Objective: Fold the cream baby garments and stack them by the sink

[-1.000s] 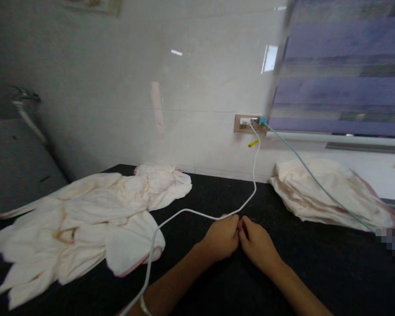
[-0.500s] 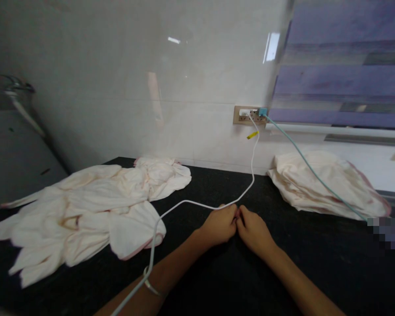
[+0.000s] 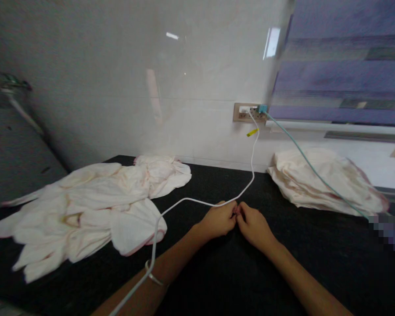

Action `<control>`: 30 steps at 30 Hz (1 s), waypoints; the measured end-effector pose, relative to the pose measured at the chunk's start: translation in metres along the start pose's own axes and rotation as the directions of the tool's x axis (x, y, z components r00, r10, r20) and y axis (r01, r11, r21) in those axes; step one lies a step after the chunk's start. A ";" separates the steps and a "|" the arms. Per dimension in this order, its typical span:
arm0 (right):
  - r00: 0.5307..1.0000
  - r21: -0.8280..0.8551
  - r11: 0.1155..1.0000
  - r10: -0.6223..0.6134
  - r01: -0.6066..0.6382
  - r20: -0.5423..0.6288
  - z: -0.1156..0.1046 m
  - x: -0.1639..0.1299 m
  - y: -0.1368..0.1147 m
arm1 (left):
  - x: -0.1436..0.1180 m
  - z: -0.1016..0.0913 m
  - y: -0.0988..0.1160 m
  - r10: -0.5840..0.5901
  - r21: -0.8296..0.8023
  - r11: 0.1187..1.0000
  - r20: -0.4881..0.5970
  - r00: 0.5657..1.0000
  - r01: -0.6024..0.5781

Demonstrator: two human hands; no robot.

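Observation:
My left hand point(image 3: 219, 219) and my right hand point(image 3: 253, 224) meet on the dark countertop point(image 3: 213, 281), fingers curled and fingertips touching. Whether anything lies between those fingers is hidden. A white cable point(image 3: 194, 200) passes over the back of my left hand and loops down across my left forearm, which wears a light bangle point(image 3: 154, 274). Left of my hands spreads a heap of crumpled cream cloths point(image 3: 85, 197) with pinkish edging. To the right lies a folded pile of similar cloth point(image 3: 316, 180).
A wall socket point(image 3: 238, 113) holds the white cable's plug and a teal plug point(image 3: 262, 108). From the latter a teal cable point(image 3: 303, 151) crosses the right cloth pile. A purple blind point(image 3: 335, 83) covers the upper right. A metal tap point(image 3: 15, 83) is at the far left.
My fingers have shifted slightly where they meet, and both hands stay together in about the same place. The view has tilted a little; the cloths lie as before.

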State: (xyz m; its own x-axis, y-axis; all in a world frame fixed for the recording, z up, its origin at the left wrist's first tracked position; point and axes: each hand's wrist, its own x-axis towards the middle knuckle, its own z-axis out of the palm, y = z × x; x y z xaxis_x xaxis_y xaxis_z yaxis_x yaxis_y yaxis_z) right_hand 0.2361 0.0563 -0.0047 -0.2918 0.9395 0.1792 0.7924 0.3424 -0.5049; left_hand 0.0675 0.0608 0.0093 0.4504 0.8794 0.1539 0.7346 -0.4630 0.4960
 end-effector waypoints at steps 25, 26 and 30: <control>1.000 -0.021 1.000 -0.006 0.006 -0.005 -0.002 -0.001 -0.003 | 0.001 0.004 -0.002 -0.005 0.014 1.000 -0.009 1.000 0.005; 1.000 -0.027 1.000 -0.005 0.004 -0.003 -0.002 -0.001 -0.003 | 0.001 0.003 -0.001 -0.010 0.018 1.000 -0.004 1.000 0.010; 1.000 -0.054 0.999 0.006 -0.006 0.002 -0.001 -0.002 -0.003 | 0.002 0.004 0.000 -0.011 0.043 0.999 -0.004 1.000 0.011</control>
State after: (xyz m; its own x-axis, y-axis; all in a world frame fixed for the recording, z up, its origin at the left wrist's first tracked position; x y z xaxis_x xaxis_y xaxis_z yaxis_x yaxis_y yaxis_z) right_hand 0.2348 0.0538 -0.0022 -0.2876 0.9417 0.1745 0.8217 0.3362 -0.4601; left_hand 0.0699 0.0622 0.0062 0.4406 0.8848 0.1518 0.7607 -0.4578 0.4602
